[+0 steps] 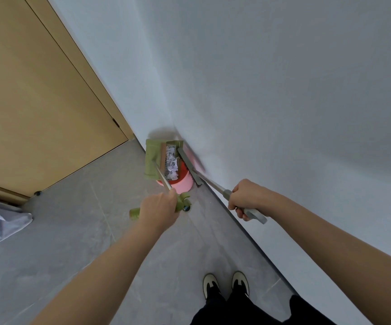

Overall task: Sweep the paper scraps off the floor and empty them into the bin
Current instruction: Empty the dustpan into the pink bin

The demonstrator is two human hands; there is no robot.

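2 hands work at mid-frame: the left hand [159,211] has its fingers wrapped on the green dustpan [153,160] handle, tipping paper scraps [172,164] over the pink bin [182,181]; the right hand [246,198] clenches the broom [191,166] (held aside along the wall).

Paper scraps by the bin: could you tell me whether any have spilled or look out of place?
Nothing stands out. The paper scraps lie in the green dustpan, tilted over the pink bin in the corner. The grey floor around it shows no strays.
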